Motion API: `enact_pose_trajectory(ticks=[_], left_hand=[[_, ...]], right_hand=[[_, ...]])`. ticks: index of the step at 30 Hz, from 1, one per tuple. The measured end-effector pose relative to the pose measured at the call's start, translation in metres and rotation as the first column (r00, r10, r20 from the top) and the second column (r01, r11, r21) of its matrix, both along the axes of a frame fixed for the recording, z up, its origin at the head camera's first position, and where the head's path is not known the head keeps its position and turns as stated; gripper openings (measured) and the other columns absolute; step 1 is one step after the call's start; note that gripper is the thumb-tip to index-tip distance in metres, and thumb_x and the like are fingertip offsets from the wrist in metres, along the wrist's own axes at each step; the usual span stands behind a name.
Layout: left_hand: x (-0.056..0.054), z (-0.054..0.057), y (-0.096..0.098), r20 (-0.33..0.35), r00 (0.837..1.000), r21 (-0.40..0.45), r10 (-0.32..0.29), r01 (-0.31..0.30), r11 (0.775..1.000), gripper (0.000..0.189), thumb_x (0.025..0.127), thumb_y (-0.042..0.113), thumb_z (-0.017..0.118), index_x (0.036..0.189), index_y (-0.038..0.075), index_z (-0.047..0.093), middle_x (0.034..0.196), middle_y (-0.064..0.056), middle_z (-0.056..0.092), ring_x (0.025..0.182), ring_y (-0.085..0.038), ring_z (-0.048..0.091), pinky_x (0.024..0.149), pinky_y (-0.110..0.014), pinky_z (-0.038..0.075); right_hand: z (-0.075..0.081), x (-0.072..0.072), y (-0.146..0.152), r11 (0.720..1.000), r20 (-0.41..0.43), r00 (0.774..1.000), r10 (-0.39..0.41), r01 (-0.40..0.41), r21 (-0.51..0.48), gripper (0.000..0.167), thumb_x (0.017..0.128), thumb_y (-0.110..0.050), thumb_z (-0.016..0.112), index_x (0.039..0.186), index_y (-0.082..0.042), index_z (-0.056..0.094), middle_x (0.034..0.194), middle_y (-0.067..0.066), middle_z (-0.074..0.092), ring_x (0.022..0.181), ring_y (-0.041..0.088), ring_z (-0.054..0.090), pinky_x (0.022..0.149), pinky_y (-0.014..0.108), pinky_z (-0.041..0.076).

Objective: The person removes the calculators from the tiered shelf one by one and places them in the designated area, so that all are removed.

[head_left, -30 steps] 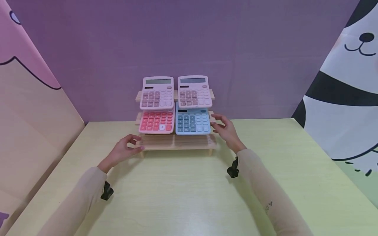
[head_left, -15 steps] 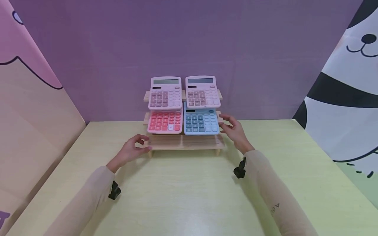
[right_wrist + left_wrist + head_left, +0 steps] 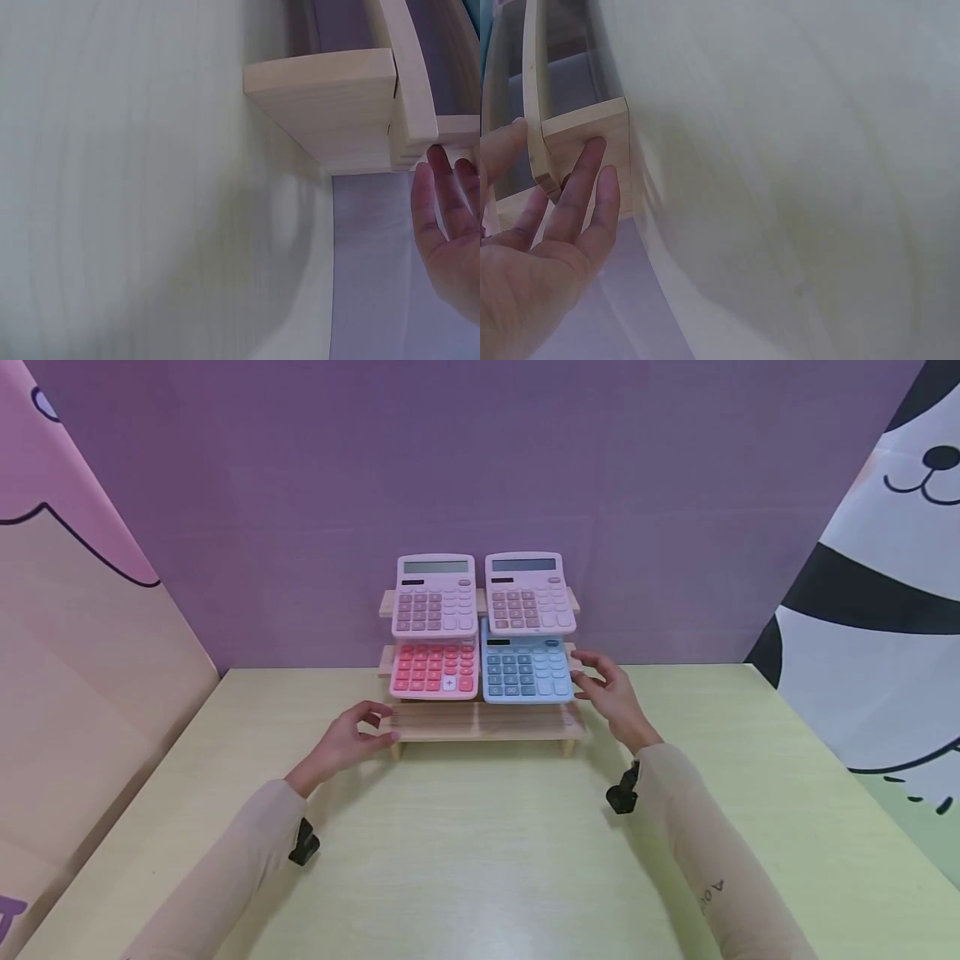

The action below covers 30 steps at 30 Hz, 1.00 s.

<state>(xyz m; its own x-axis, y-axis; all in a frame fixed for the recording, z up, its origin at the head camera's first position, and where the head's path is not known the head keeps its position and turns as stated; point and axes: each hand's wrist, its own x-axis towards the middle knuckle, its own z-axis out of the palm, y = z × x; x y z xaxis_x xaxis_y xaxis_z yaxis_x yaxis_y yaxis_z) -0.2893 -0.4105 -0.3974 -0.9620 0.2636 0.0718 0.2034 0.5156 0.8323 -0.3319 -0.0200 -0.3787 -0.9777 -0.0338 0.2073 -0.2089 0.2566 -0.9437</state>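
A tiered wooden rack (image 3: 487, 721) stands on the table. Two pale pink calculators (image 3: 434, 596) lean side by side on its top tier. On the middle tier rest a pink-red calculator (image 3: 435, 670) and a blue calculator (image 3: 528, 670), their upper parts overlapped by the pair above. My left hand (image 3: 347, 745) grips the rack's lower left end; in the left wrist view its thumb and fingers (image 3: 581, 187) lie on either side of a slat. My right hand (image 3: 613, 697) touches the right end at the middle tier, fingers (image 3: 425, 202) nearly straight at a slat's end, thumb hidden in the right wrist view.
The pale wooden table (image 3: 480, 843) extends in front of the rack and to both sides. A purple backdrop (image 3: 337, 510) rises behind it. Printed cartoon panels flank the table, with a panda panel (image 3: 877, 568) on the right.
The rack has slid to the right along the table with all its calculators. Both hands have moved right with it, keeping their places at its ends.
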Motion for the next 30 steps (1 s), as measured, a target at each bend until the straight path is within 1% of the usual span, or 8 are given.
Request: enact_pose_trajectory(ticks=[6, 8, 12, 13, 18, 23, 30], left_hand=[[-0.0008, -0.0019, 0.0011, -0.005, 1.000, 0.006, -0.007, 0.007, 1.000, 0.048, 0.083, 0.018, 0.068, 0.122, -0.001, 0.049, 0.115, -0.019, 0.051, 0.100, -0.028, 0.053, 0.082, -0.035, 0.053], [-0.0008, -0.0017, 0.0018, -0.009, 1.000, 0.004, -0.006, 0.006, 1.000, 0.047, 0.083, 0.019, 0.068, 0.121, -0.001, 0.049, 0.113, -0.019, 0.051, 0.097, -0.028, 0.055, 0.081, -0.034, 0.054], [-0.0015, -0.0012, 0.0027, -0.015, 1.000, -0.008, -0.010, 0.010, 1.000, 0.047, 0.082, 0.020, 0.068, 0.121, 0.001, 0.050, 0.112, -0.018, 0.053, 0.096, -0.027, 0.054, 0.080, -0.033, 0.054], [-0.0016, -0.0010, 0.0029, -0.017, 1.000, -0.011, -0.008, 0.008, 1.000, 0.046, 0.082, 0.020, 0.069, 0.120, 0.001, 0.050, 0.112, -0.018, 0.053, 0.096, -0.027, 0.054, 0.080, -0.033, 0.054], [-0.0018, -0.0002, 0.0036, -0.007, 1.000, -0.015, -0.002, 0.001, 1.000, 0.046, 0.082, 0.021, 0.069, 0.120, 0.002, 0.051, 0.112, -0.017, 0.053, 0.098, -0.028, 0.054, 0.082, -0.036, 0.054], [-0.0019, -0.0003, 0.0017, -0.001, 1.000, -0.019, -0.009, 0.009, 1.000, 0.046, 0.082, 0.020, 0.068, 0.121, 0.003, 0.050, 0.116, -0.015, 0.052, 0.105, -0.027, 0.049, 0.087, -0.038, 0.052], [-0.0038, -0.0040, -0.0040, 0.014, 1.000, 0.016, -0.022, 0.022, 1.000, 0.047, 0.083, 0.022, 0.068, 0.122, 0.004, 0.049, 0.120, -0.014, 0.051, 0.108, -0.027, 0.047, 0.090, -0.039, 0.050]], right_hand=[[0.0004, 0.0006, 0.0030, 1.000, -0.012, 1.000, 0.011, -0.011, -0.001, 0.044, 0.094, -0.019, 0.052, 0.135, -0.007, 0.041, 0.133, 0.013, 0.039, 0.092, 0.001, 0.055, 0.086, 0.031, 0.053], [-0.0005, -0.0003, 0.0045, 1.000, -0.017, 1.000, 0.012, -0.012, -0.006, 0.044, 0.093, -0.019, 0.052, 0.134, -0.007, 0.041, 0.132, 0.012, 0.040, 0.092, 0.001, 0.056, 0.084, 0.029, 0.054], [-0.0026, -0.0023, 0.0072, 1.000, -0.027, 0.999, 0.017, -0.017, -0.018, 0.043, 0.093, -0.019, 0.052, 0.133, -0.006, 0.042, 0.131, 0.013, 0.040, 0.091, 0.001, 0.056, 0.078, 0.022, 0.055], [-0.0031, -0.0028, 0.0077, 1.000, -0.027, 1.000, 0.016, -0.017, -0.021, 0.043, 0.093, -0.019, 0.052, 0.133, -0.006, 0.042, 0.131, 0.013, 0.040, 0.091, 0.001, 0.056, 0.079, 0.023, 0.055], [-0.0045, -0.0051, 0.0088, 1.000, -0.011, 1.000, 0.012, -0.012, -0.012, 0.044, 0.093, -0.021, 0.052, 0.134, -0.007, 0.041, 0.134, 0.014, 0.039, 0.093, 0.002, 0.056, 0.082, 0.026, 0.054], [-0.0040, -0.0054, 0.0071, 1.000, 0.010, 1.000, 0.005, -0.005, 0.005, 0.046, 0.094, -0.023, 0.052, 0.135, -0.009, 0.039, 0.136, 0.013, 0.039, 0.094, 0.003, 0.055, 0.083, 0.025, 0.054], [-0.0037, -0.0049, 0.0035, 1.000, 0.030, 1.000, 0.009, -0.009, 0.011, 0.046, 0.094, -0.023, 0.051, 0.136, -0.009, 0.038, 0.136, 0.013, 0.039, 0.096, 0.004, 0.055, 0.085, 0.028, 0.053]])
